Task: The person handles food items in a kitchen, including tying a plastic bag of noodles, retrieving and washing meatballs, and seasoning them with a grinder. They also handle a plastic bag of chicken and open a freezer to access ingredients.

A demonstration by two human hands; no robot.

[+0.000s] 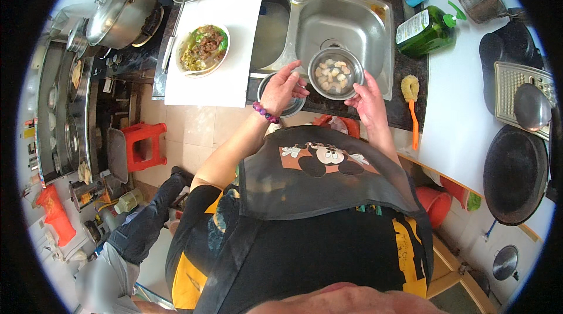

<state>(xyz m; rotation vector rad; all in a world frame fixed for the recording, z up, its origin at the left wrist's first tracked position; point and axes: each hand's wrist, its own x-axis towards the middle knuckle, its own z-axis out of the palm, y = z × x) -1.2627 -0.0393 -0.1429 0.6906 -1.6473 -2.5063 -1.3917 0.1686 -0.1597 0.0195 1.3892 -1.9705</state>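
Note:
In the head view, my right hand [369,99] grips the rim of a round stainless steel bowl [355,65] on its right side. Pale chunks of food [333,75], possibly meat or shellfish, lie inside it. The bowl is over the front edge of the right sink basin [343,19]. To its left is my left hand [285,87], wearing a purple bead bracelet, its fingers apart and nothing seen in them. Beneath that hand is a second metal bowl [295,108], mostly covered by the hand.
A bowl of cooked food [179,56] stands on the white counter [211,94] at left. The left basin [269,34] holds cloudy water. A green pump bottle [424,36] and an orange-handled brush [413,116] are at right. Another person [145,230] is behind me at left.

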